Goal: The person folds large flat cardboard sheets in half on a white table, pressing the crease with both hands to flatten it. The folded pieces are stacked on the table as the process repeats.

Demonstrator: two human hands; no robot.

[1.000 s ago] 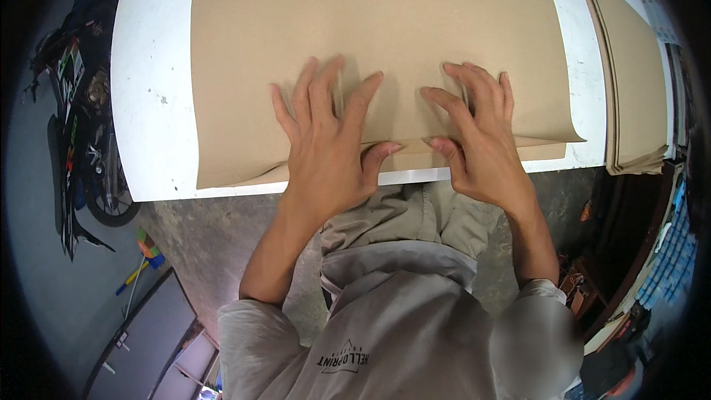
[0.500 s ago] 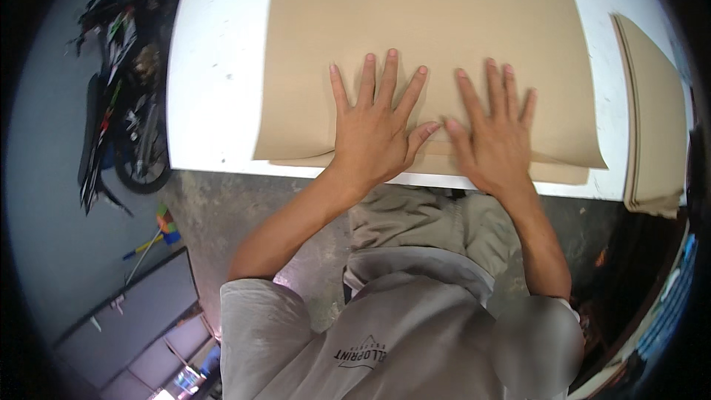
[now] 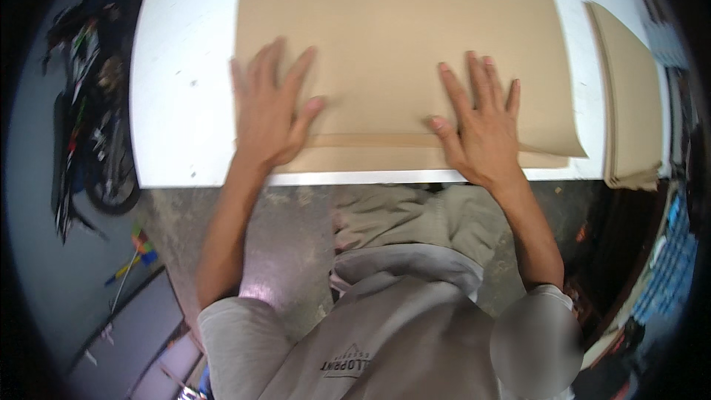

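A large sheet of brown paper covers the middle of a white table. Under its near edge shows a strip of another brown sheet close to the table's front edge. Flat on the paper's left side lies my left hand, fingers spread and slightly blurred. My right hand presses on the paper near its right front corner, fingers apart. Both hands hold nothing. Right of my right hand, the sheet's corner curls up a little from the strip below.
A folded stack of brown paper lies at the table's right end, partly over the front edge. On the floor at left stands a motorcycle, with a long-handled tool below it. Blue patterned cloth is at the far right.
My left hand has slid left across the paper to its left edge. My right hand stays near the right side. The near edge under my left hand lies flatter. The view has shifted slightly.
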